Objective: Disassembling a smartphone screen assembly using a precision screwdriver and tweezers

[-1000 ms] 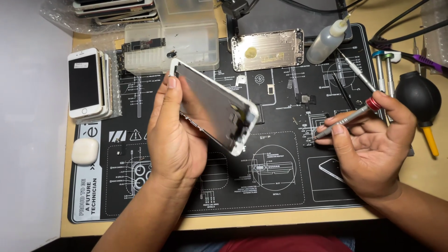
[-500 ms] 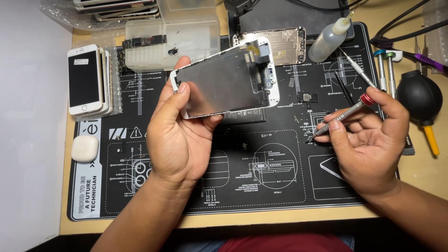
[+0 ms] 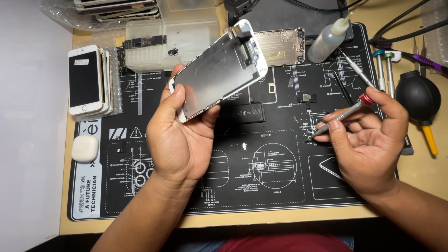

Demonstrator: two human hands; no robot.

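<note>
My left hand (image 3: 179, 140) holds a white phone screen panel (image 3: 219, 70) above the black repair mat (image 3: 280, 186), its metal back plate facing me and tilted up to the right. My right hand (image 3: 368, 140) grips a thin silver screwdriver (image 3: 340, 116) with a red cap, its tip pointing down-left near the mat. A black phone battery (image 3: 247, 113) lies on the mat just under the panel. A bare metal phone housing (image 3: 280, 45) rests at the mat's far edge.
A stack of white phones (image 3: 86, 79) stands at the left, a white earbud case (image 3: 85, 148) below it. Clear plastic boxes (image 3: 182, 35) sit at the back. A squeeze bottle (image 3: 329, 39), spare screwdrivers (image 3: 385, 70) and a black air blower (image 3: 418, 95) lie at the right.
My left hand has turned the screen panel over from its dark glass side to its metal back and lifted it toward the far edge. My right hand has barely moved.
</note>
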